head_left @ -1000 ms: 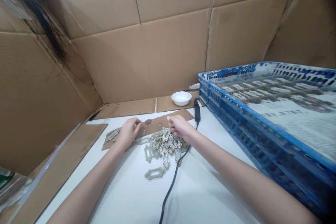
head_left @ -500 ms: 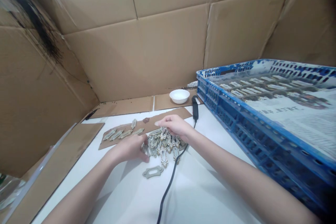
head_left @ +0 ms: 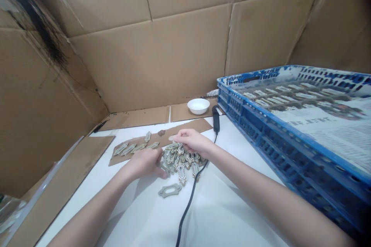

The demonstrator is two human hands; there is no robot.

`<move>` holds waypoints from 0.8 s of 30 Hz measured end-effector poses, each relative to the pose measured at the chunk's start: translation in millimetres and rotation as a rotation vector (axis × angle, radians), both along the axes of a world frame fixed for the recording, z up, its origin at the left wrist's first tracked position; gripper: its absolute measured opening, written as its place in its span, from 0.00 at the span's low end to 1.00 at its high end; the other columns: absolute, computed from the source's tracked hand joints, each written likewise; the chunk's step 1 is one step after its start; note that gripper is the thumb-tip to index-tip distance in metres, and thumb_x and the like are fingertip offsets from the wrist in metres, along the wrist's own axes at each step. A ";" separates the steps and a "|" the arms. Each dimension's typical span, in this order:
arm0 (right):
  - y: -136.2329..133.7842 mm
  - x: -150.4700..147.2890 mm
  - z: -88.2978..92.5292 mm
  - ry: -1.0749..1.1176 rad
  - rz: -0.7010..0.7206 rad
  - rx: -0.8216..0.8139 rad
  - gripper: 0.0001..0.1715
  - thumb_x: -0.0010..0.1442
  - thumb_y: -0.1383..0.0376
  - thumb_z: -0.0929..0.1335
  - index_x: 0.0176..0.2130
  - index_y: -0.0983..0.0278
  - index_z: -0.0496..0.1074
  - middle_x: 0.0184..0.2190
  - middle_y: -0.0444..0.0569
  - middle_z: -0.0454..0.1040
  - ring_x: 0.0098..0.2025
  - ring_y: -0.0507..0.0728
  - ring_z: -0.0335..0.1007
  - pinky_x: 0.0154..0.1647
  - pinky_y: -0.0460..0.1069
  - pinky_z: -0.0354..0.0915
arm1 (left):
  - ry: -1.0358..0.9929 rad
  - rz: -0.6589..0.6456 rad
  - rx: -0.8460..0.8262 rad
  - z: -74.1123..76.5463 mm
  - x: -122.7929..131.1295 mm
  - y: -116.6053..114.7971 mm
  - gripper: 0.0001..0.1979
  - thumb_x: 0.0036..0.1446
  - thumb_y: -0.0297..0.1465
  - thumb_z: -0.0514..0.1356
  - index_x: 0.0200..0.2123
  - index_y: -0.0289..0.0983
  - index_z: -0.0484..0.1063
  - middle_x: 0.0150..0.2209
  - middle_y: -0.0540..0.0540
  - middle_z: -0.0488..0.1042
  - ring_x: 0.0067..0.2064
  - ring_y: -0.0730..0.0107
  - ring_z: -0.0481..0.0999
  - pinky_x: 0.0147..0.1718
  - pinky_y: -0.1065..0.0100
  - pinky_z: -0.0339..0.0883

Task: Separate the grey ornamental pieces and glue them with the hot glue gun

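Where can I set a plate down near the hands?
White tabletop shows between the black cable and the blue crate, and below the lone plate. Crowded: the plate pile at the left hand and right hand, and the cardboard strip.

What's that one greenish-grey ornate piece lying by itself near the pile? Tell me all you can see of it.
The plate is flat and elongated, with a scalloped outline and an oblong central opening. It looks matte grey-green; its material is unclear. It lies flat on the white surface, just below the pile, apart from it. Nothing visibly touches it except that surface.
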State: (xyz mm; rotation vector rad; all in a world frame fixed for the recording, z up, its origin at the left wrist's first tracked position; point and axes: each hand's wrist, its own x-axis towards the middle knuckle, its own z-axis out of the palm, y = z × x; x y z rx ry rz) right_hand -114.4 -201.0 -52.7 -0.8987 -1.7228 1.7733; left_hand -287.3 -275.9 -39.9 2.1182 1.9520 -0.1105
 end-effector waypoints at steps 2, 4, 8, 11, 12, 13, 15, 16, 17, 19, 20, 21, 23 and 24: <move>0.0 0.1 -0.5 -0.003 0.021 0.010 0.17 0.48 0.57 0.67 0.21 0.64 0.57 0.13 0.35 0.50 0.12 0.43 0.43 0.12 0.42 0.37 | -0.029 -0.021 -0.016 2.7 -2.6 -1.1 0.12 0.36 0.38 0.61 0.20 0.39 0.60 0.20 0.51 0.65 0.22 0.68 0.64 0.19 0.72 0.46; 0.3 0.0 -1.3 -0.001 0.051 0.018 0.17 0.49 0.56 0.67 0.21 0.63 0.57 0.13 0.34 0.48 0.12 0.43 0.42 0.12 0.42 0.37 | -0.111 -0.039 -0.115 8.0 -6.1 -2.4 0.11 0.40 0.37 0.58 0.19 0.39 0.57 0.18 0.53 0.62 0.20 0.70 0.63 0.17 0.72 0.46; 0.6 -0.1 -2.1 -0.028 0.093 0.072 0.18 0.50 0.53 0.65 0.23 0.63 0.59 0.12 0.34 0.46 0.13 0.44 0.41 0.12 0.42 0.38 | -0.420 -0.003 -0.371 25.2 -11.3 -4.3 0.09 0.47 0.38 0.53 0.26 0.40 0.56 0.17 0.55 0.62 0.18 0.73 0.63 0.17 0.73 0.52; 0.4 -0.3 -1.9 -0.091 0.121 0.167 0.18 0.52 0.53 0.64 0.23 0.64 0.59 0.13 0.35 0.48 0.14 0.45 0.42 0.12 0.42 0.40 | -0.552 0.053 -0.279 36.4 -8.0 -4.4 0.12 0.50 0.41 0.52 0.30 0.40 0.57 0.19 0.55 0.60 0.19 0.77 0.58 0.18 0.75 0.50; 0.4 -0.2 -1.8 -0.112 0.135 0.198 0.18 0.52 0.53 0.63 0.23 0.64 0.59 0.14 0.36 0.48 0.14 0.45 0.42 0.12 0.42 0.40 | -0.588 0.086 -0.228 38.1 -5.6 -4.1 0.12 0.51 0.42 0.51 0.31 0.39 0.57 0.19 0.56 0.58 0.19 0.78 0.55 0.17 0.75 0.49; 0.5 0.0 -1.8 -0.128 0.152 0.225 0.18 0.53 0.54 0.62 0.23 0.64 0.59 0.14 0.36 0.49 0.14 0.45 0.42 0.12 0.42 0.40 | -0.621 0.126 -0.186 38.6 -2.9 -3.5 0.13 0.52 0.43 0.50 0.32 0.39 0.57 0.20 0.56 0.56 0.19 0.79 0.53 0.17 0.76 0.47; 0.7 0.8 -1.7 -0.139 0.185 0.262 0.17 0.54 0.54 0.61 0.23 0.64 0.59 0.15 0.37 0.50 0.15 0.44 0.42 0.13 0.42 0.40 | -0.683 0.190 -0.135 35.8 1.8 -1.6 0.14 0.53 0.44 0.49 0.32 0.39 0.57 0.20 0.56 0.53 0.19 0.79 0.51 0.16 0.76 0.45; 0.9 1.3 -1.7 -0.138 0.201 0.272 0.17 0.54 0.54 0.61 0.23 0.64 0.59 0.16 0.37 0.50 0.15 0.44 0.42 0.13 0.42 0.41 | -0.707 0.206 -0.116 33.0 3.2 -0.3 0.14 0.53 0.44 0.48 0.32 0.39 0.57 0.20 0.56 0.52 0.19 0.79 0.51 0.17 0.76 0.46; 1.2 1.8 -1.7 -0.135 0.212 0.278 0.18 0.54 0.54 0.61 0.23 0.64 0.59 0.16 0.37 0.51 0.15 0.44 0.42 0.13 0.42 0.41 | -0.722 0.210 -0.096 29.7 4.0 1.1 0.14 0.53 0.44 0.48 0.32 0.38 0.57 0.21 0.56 0.51 0.20 0.79 0.52 0.17 0.76 0.47; 1.8 2.5 -1.8 -0.136 0.229 0.284 0.18 0.53 0.54 0.61 0.22 0.64 0.59 0.17 0.37 0.52 0.15 0.44 0.43 0.13 0.42 0.41 | -0.726 0.205 -0.056 22.9 3.5 3.5 0.15 0.53 0.44 0.48 0.31 0.37 0.58 0.21 0.55 0.52 0.21 0.78 0.53 0.18 0.76 0.49; 2.1 2.7 -2.1 -0.148 0.237 0.288 0.18 0.53 0.54 0.62 0.22 0.65 0.60 0.17 0.37 0.53 0.15 0.44 0.43 0.13 0.42 0.41 | -0.717 0.200 -0.037 20.1 2.7 4.3 0.15 0.53 0.44 0.48 0.32 0.37 0.59 0.22 0.54 0.52 0.22 0.78 0.54 0.19 0.75 0.50; 2.5 2.8 -2.5 -0.167 0.246 0.296 0.18 0.52 0.54 0.62 0.22 0.65 0.60 0.17 0.38 0.54 0.15 0.44 0.44 0.14 0.42 0.42 | -0.700 0.192 -0.021 18.0 1.8 4.7 0.16 0.54 0.44 0.47 0.32 0.37 0.60 0.22 0.54 0.53 0.23 0.77 0.55 0.19 0.75 0.51; 3.6 2.6 -4.0 -0.211 0.265 0.321 0.18 0.52 0.54 0.62 0.22 0.65 0.61 0.17 0.38 0.56 0.16 0.45 0.44 0.15 0.43 0.43 | -0.654 0.158 0.008 16.0 0.8 4.2 0.15 0.54 0.43 0.46 0.33 0.37 0.61 0.24 0.53 0.56 0.25 0.76 0.57 0.22 0.74 0.54; 4.2 2.5 -5.0 -0.229 0.271 0.337 0.18 0.52 0.54 0.62 0.21 0.65 0.62 0.16 0.38 0.56 0.16 0.45 0.44 0.15 0.43 0.43 | -0.627 0.136 0.020 16.0 0.8 3.4 0.15 0.55 0.43 0.46 0.32 0.37 0.61 0.24 0.53 0.57 0.26 0.75 0.58 0.23 0.73 0.55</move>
